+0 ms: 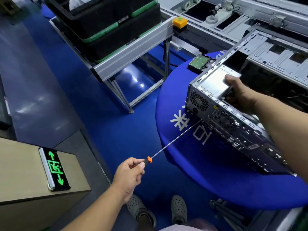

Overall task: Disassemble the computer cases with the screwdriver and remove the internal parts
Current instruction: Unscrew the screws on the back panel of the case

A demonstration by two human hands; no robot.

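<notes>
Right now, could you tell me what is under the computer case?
The computer case rests on a round table with a blue cloth bearing white characters. Whatever lies directly beneath the case is covered.

The screwdriver handle is mostly buried in the left hand; only its orange-ringed front shows. Its tip meets the rear panel of the computer case, too fine to make out. The right hand hides its fingertips under the metal box inside the case. The second case is cut off by the right edge. The table's white lettering is partly covered.
</notes>
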